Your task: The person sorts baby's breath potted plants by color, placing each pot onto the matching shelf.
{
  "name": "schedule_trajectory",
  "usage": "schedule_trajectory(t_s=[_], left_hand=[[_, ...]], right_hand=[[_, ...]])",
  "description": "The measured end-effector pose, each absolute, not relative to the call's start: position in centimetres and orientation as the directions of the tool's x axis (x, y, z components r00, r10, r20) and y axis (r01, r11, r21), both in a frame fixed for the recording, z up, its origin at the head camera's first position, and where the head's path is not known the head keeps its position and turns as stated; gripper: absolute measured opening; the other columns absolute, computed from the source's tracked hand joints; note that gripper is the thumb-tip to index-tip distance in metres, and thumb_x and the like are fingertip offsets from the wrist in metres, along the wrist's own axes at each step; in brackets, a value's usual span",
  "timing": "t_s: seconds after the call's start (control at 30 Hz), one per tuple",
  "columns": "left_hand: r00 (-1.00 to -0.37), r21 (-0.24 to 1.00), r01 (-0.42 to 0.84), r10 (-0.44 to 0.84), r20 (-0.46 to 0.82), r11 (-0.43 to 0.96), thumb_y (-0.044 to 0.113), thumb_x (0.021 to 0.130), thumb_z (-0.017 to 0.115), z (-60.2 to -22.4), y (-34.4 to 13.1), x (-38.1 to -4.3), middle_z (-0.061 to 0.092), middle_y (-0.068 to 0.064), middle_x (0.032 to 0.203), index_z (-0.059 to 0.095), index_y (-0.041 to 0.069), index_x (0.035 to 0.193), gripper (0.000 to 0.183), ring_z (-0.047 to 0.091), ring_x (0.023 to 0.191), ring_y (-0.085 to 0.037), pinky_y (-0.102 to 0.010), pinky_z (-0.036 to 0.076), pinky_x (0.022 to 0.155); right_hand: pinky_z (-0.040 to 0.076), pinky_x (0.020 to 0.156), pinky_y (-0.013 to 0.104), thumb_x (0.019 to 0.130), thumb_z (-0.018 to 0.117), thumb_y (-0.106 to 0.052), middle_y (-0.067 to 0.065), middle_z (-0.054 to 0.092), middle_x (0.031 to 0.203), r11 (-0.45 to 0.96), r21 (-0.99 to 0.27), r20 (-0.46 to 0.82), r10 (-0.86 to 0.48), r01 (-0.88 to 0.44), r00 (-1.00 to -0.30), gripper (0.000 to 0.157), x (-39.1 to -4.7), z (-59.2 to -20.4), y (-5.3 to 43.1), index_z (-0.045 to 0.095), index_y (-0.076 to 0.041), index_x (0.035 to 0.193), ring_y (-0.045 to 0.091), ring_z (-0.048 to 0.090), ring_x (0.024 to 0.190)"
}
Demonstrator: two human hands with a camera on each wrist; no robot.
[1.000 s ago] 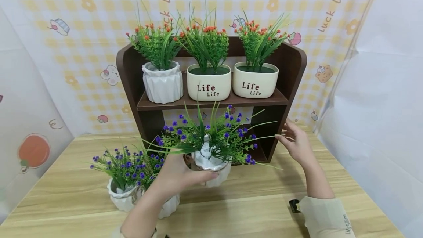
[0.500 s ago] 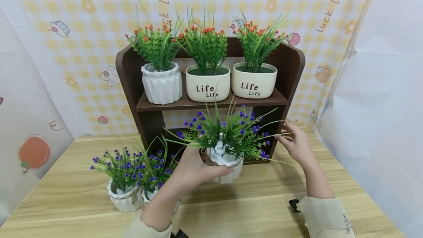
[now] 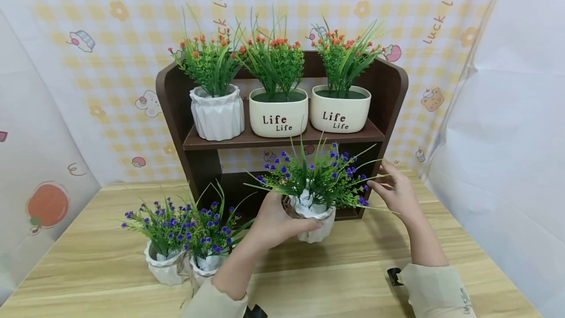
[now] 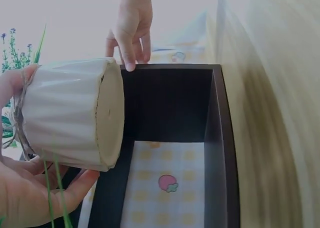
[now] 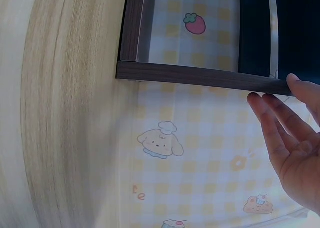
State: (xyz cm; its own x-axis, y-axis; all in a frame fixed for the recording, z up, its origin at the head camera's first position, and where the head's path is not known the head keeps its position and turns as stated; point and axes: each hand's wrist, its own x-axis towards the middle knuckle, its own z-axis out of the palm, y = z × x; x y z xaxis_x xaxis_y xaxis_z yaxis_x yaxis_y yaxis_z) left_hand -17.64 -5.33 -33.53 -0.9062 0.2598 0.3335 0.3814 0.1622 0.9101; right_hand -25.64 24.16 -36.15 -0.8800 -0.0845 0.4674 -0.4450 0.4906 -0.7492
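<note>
So your left grip [image 3: 275,222] is closed round a white fluted ceramic pot of purple flowers and thin grassy leaves [image 3: 321,229], thumb across the near side, fingers tucked behind. The pot's roughly upright, raised off the pale wood-grain surface [image 3: 344,278], base showing in the left wrist view. Right behind that grip is a dark brown two-tier wooden shelf [image 3: 256,143], lower tier facing it.

Your right grip [image 3: 397,195] is off to the right, only slightly open, thumb and fingertips on either side of the shelf's side panel. Fair warning: it's half cut off in the right wrist view, so I can't tell how firm that hold is.

Left of your left grip, two similar purple-flowered white pots [image 3: 165,266] sit on the surface. Above it, the top tier has a white pleated pot [image 3: 217,119] and two cream "Life" pots [image 3: 291,112], all orange-flowered.
</note>
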Motion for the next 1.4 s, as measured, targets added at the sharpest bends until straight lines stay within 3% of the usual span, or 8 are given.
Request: schedule_trajectory(t_s=[0.13, 0.6, 0.77, 0.93, 1.13, 1.4], left_hand=[[-0.919, 0.926, 0.350, 0.240, 0.312, 0.139, 0.009, 0.068, 0.090, -34.1, -5.0, -17.9, 0.068, -0.004, 0.119, 0.056, 0.022, 0.135, 0.076, 0.066, 0.101, -0.016, -0.029, 0.058, 0.082], [-0.959, 0.941, 0.272, 0.137, 0.248, 0.200, 0.022, 0.067, 0.091, -36.2, -3.5, -19.7, 0.058, -0.004, 0.137, 0.047, 0.021, 0.143, 0.088, 0.057, 0.125, -0.025, -0.046, 0.050, 0.103], [-0.969, 0.931, 0.244, 0.107, 0.223, 0.273, 0.031, 0.067, 0.090, -37.1, -2.9, -20.4, 0.056, -0.008, 0.139, 0.045, 0.017, 0.145, 0.091, 0.056, 0.128, -0.028, -0.050, 0.048, 0.105], [-0.974, 0.919, 0.225, 0.089, 0.208, 0.323, 0.037, 0.066, 0.090, -37.6, -2.3, -21.1, 0.055, -0.009, 0.141, 0.044, 0.017, 0.146, 0.095, 0.054, 0.130, -0.030, -0.052, 0.048, 0.105], [-0.983, 0.917, 0.184, 0.060, 0.174, 0.353, 0.037, 0.065, 0.091, -38.2, -1.7, -22.4, 0.054, -0.012, 0.142, 0.041, 0.013, 0.149, 0.100, 0.054, 0.130, -0.034, -0.051, 0.050, 0.103], [-0.982, 0.893, 0.186, 0.070, 0.173, 0.410, 0.037, 0.066, 0.090, -38.9, -1.0, -24.0, 0.057, -0.014, 0.138, 0.042, 0.010, 0.147, 0.098, 0.057, 0.126, -0.034, -0.050, 0.051, 0.102]], right_hand=[[0.046, 0.073, 0.000, 0.087, 0.066, 0.011, 0.036, 0.057, 0.119, 0.493, -0.746, 0.471, -0.086, -0.448, -0.878, 0.060, -25.7, -36.2, 24.1, 0.043, 0.013, 0.142, -0.022, 0.051, 0.083], [0.051, 0.076, 0.005, 0.087, 0.067, 0.009, 0.030, 0.063, 0.121, 0.502, -0.713, 0.517, -0.095, -0.489, -0.851, 0.062, -26.0, -36.3, 24.0, 0.046, 0.002, 0.145, -0.018, 0.057, 0.087], [0.050, 0.075, 0.004, 0.089, 0.068, 0.006, 0.032, 0.063, 0.120, 0.500, -0.720, 0.503, -0.102, -0.482, -0.858, 0.060, -26.1, -36.4, 24.1, 0.046, 0.004, 0.145, -0.019, 0.056, 0.086], [0.049, 0.076, 0.003, 0.088, 0.067, 0.009, 0.036, 0.057, 0.129, 0.479, -0.730, 0.499, -0.112, -0.487, -0.859, 0.064, -26.1, -36.5, 24.3, 0.042, 0.006, 0.146, -0.021, 0.054, 0.089], [0.048, 0.083, 0.002, 0.088, 0.068, 0.008, 0.036, 0.060, 0.123, 0.477, -0.726, 0.507, -0.117, -0.496, -0.854, 0.057, -26.2, -36.7, 24.3, 0.048, 0.009, 0.141, -0.021, 0.051, 0.095], [0.048, 0.083, 0.003, 0.088, 0.069, 0.007, 0.032, 0.062, 0.121, 0.491, -0.709, 0.517, -0.127, -0.507, -0.846, 0.054, -26.3, -36.7, 24.4, 0.051, 0.006, 0.139, -0.021, 0.051, 0.096]])
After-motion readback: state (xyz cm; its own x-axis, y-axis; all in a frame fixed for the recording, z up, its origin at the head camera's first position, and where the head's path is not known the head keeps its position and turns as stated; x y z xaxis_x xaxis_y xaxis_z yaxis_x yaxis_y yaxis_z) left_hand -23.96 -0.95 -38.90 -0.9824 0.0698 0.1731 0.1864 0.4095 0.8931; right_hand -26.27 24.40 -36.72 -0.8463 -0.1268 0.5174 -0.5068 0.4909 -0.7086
